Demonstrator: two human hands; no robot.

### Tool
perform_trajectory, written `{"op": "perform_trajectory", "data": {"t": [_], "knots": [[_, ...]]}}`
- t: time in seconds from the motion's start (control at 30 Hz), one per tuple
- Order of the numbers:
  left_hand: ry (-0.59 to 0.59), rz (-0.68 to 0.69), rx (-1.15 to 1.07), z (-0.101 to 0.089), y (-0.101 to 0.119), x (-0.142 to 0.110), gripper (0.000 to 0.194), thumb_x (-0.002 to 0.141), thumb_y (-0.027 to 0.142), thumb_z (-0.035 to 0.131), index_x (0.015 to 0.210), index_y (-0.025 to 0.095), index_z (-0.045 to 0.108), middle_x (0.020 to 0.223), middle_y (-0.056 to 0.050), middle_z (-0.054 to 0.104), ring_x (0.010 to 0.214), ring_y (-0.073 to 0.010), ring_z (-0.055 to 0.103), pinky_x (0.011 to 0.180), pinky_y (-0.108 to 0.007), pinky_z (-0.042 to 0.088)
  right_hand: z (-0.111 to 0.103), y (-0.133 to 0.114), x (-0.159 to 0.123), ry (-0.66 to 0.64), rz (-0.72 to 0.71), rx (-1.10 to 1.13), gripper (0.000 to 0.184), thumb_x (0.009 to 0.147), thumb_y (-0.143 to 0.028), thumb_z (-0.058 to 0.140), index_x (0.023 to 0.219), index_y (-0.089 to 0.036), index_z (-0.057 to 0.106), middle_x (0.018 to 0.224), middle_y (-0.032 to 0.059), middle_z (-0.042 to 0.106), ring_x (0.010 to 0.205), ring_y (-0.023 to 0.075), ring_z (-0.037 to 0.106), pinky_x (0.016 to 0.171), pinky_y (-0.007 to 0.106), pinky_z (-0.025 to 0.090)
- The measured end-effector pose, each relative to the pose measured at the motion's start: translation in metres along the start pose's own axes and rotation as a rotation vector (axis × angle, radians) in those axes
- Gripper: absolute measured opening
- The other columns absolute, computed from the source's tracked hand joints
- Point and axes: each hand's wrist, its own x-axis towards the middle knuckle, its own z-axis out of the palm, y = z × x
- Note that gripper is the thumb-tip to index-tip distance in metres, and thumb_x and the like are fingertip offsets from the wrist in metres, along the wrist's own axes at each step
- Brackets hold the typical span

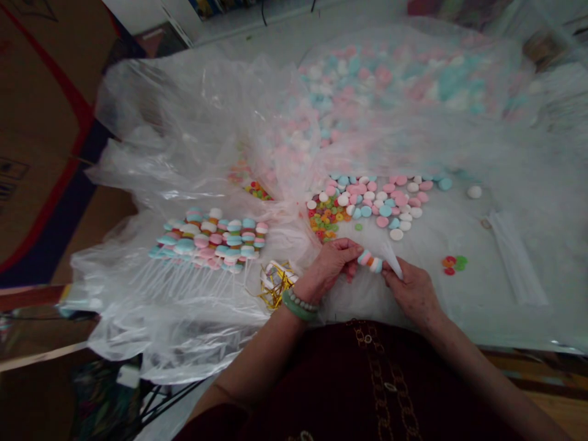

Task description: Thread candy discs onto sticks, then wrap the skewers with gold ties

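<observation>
Between my two hands is a short marshmallow skewer (370,261) with pink, white and blue marshmallows and an orange piece among them. The fingers of my left hand (333,260) are closed on its left end. My right hand (411,288) is closed at the other end, and a whitish, translucent strip (392,260) sticks up from its fingers; whether it is a bag or sticks I cannot tell. Just beyond my hands lie loose pink, white and blue marshmallows (399,199) and colourful gummy rings (328,215).
Finished-looking marshmallow skewers (211,239) lie in rows at left, near gold twist ties (275,285). At right are a few gummy rings (452,264) and a white bundle (519,257). Behind, a large clear bag (395,79) holds many marshmallows. A cardboard box (50,122) stands far left.
</observation>
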Motion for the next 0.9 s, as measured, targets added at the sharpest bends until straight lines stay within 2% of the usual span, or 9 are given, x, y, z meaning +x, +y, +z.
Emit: {"op": "perform_trajectory", "data": {"t": [0.1,0.2,0.27,0.33,0.4,0.5,0.63,0.73,0.9], "knots": [[0.051,0.017,-0.019,0.005,0.000,0.002,0.030,0.073,0.042,0.065,0.066,0.015,0.054,0.041,0.007,0.043,0.032,-0.0047,0.034,0.032,-0.018,0.024,0.005,-0.007,0.004,0.040,0.028,0.067,0.025,0.080,-0.036,0.043,0.075,-0.019,0.061,0.060,0.0012,0.058,0.056,0.0168,0.053,0.056,0.027,0.038],[0.160,0.031,-0.093,0.011,0.003,0.003,0.030,0.070,0.042,0.067,0.065,0.015,0.054,0.044,0.007,0.043,0.032,-0.0029,0.029,0.032,-0.018,0.016,0.006,-0.010,0.003,-0.008,0.053,0.171,0.023,0.080,-0.036,0.046,0.079,-0.020,0.063,0.060,0.0002,0.059,0.054,0.0155,0.053,0.056,0.027,0.039],[0.221,0.061,-0.143,0.013,0.003,0.003,0.028,0.067,0.038,0.070,0.066,0.013,0.057,0.049,0.006,0.047,0.036,-0.0025,0.032,0.034,-0.018,0.018,0.005,-0.007,0.000,-0.036,0.073,0.211,0.021,0.078,-0.035,0.049,0.084,-0.021,0.064,0.062,-0.0002,0.060,0.053,0.0153,0.053,0.054,0.027,0.040],[0.240,0.086,-0.191,0.016,0.003,0.003,0.026,0.062,0.033,0.075,0.068,0.012,0.061,0.056,0.004,0.055,0.044,-0.0036,0.042,0.041,-0.017,0.029,0.003,-0.003,-0.003,-0.032,0.110,0.203,0.020,0.076,-0.035,0.051,0.084,-0.021,0.064,0.059,-0.0009,0.059,0.051,0.0159,0.053,0.053,0.027,0.040],[0.231,0.090,-0.261,0.019,0.003,0.002,0.028,0.057,0.028,0.079,0.073,0.011,0.065,0.066,0.001,0.061,0.058,-0.0064,0.053,0.055,-0.018,0.042,0.002,-0.002,-0.005,-0.021,0.156,0.187,0.019,0.076,-0.034,0.049,0.079,-0.021,0.064,0.051,-0.0020,0.055,0.050,0.0166,0.052,0.051,0.027,0.039],[0.170,0.077,-0.392,0.025,0.002,0.000,0.026,0.058,0.027,0.079,0.074,0.011,0.066,0.074,-0.002,0.065,0.071,-0.0099,0.059,0.072,-0.023,0.047,0.005,-0.006,-0.006,0.000,0.161,0.204,0.018,0.077,-0.032,0.047,0.072,-0.022,0.061,0.045,-0.0029,0.051,0.048,0.0167,0.050,0.051,0.027,0.038],[0.148,0.068,-0.509,0.038,0.000,-0.002,0.025,0.061,0.028,0.078,0.072,0.012,0.063,0.070,0.001,0.062,0.068,-0.0100,0.060,0.069,-0.024,0.049,0.015,-0.014,-0.003,0.057,0.122,0.256,0.019,0.076,-0.032,0.047,0.068,-0.023,0.062,0.043,-0.0032,0.049,0.046,0.0163,0.049,0.050,0.027,0.037],[0.178,0.072,-0.486,0.050,-0.004,-0.001,0.030,0.059,0.029,0.080,0.075,0.012,0.063,0.073,-0.001,0.063,0.066,-0.0103,0.060,0.066,-0.024,0.049,0.019,-0.010,-0.002,0.087,0.171,0.338,0.019,0.076,-0.032,0.048,0.073,-0.022,0.064,0.043,-0.0040,0.048,0.044,0.0159,0.047,0.047,0.026,0.036],[0.093,0.058,-0.369,0.068,-0.003,0.008,0.031,0.067,0.038,0.073,0.079,0.012,0.061,0.073,-0.001,0.060,0.065,-0.0107,0.058,0.066,-0.026,0.049,0.008,0.008,-0.004,0.169,0.257,0.523,0.016,0.074,-0.033,0.052,0.073,-0.020,0.061,0.042,-0.0060,0.045,0.041,0.0138,0.044,0.043,0.025,0.034]]}}
